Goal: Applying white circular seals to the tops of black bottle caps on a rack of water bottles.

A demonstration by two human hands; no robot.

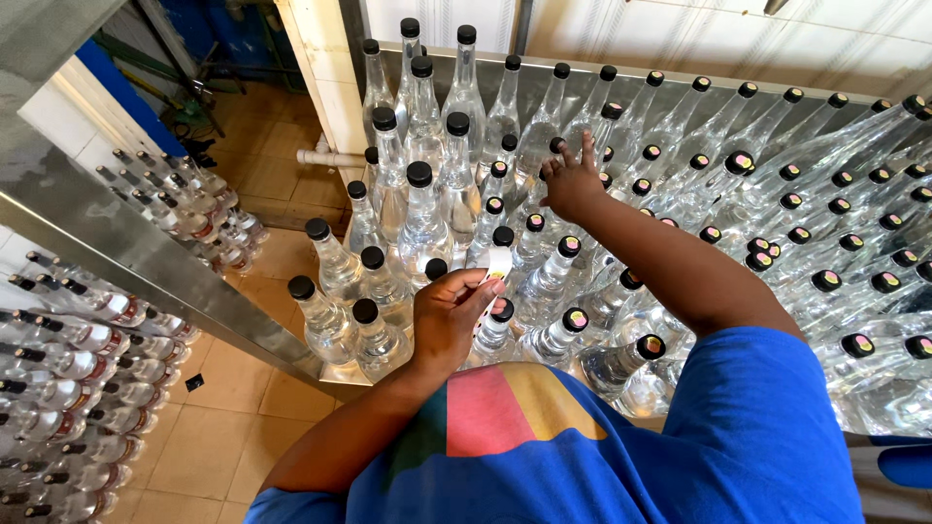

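Many clear glass bottles with black caps stand packed on a steel table [320, 374]. Some caps carry a round coloured sticker, as on one bottle [576, 320]; others are plain black, as on a tall bottle [419, 177]. My left hand [449, 312] is held close to my chest and grips a white strip of sticker backing [497, 264] between thumb and fingers. My right hand [573, 180] reaches forward over the bottles, its fingertips resting on a cap [557, 146] in the middle rows.
A second steel table [116, 247] on the left carries more capped bottles, some on a lower level. A tiled floor [218, 427] runs between the tables. A white pillar [325, 82] and a white wall stand behind the table.
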